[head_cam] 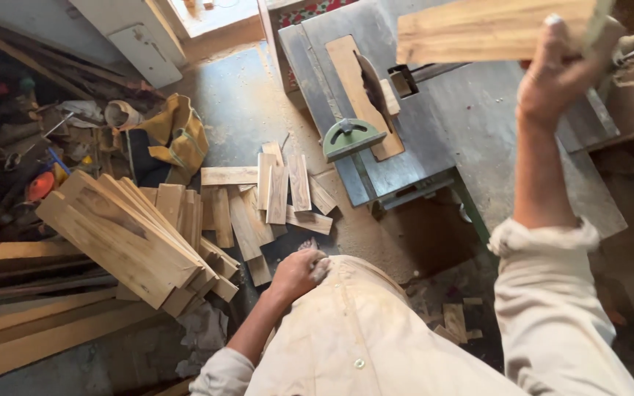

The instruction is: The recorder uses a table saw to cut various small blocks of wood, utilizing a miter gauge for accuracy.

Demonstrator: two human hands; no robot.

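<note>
A pale wooden board [489, 29] is held up high in the right hand [559, 73], whose grip is closed around the board's right end, with the fingers wrapped over its edge. The board is raised flat above the grey saw bench [471, 125], well clear of its top. The right forearm is stretched upward out of a rolled cream sleeve [544, 242].

The left hand [299, 273] is seen lower down, resting against the thigh of the cream trousers [354, 330]; its fingers are curled into a closed grip, and whether anything is held in it cannot be told.

On the saw bench a circular blade [370, 84] is set upright in a wooden insert plate [357, 81], and a green half-round gauge [352, 137] lies at the near edge, just beside the insert.

On the dusty floor [243, 110], short wooden offcuts [273, 194] are scattered left of the bench. Further left, a stack of longer boards [122, 238] is leaned at a tilt, and long planks [31, 323] are laid along the bottom left. A yellow and dark bag [170, 139] is slumped behind the offcuts.
</note>
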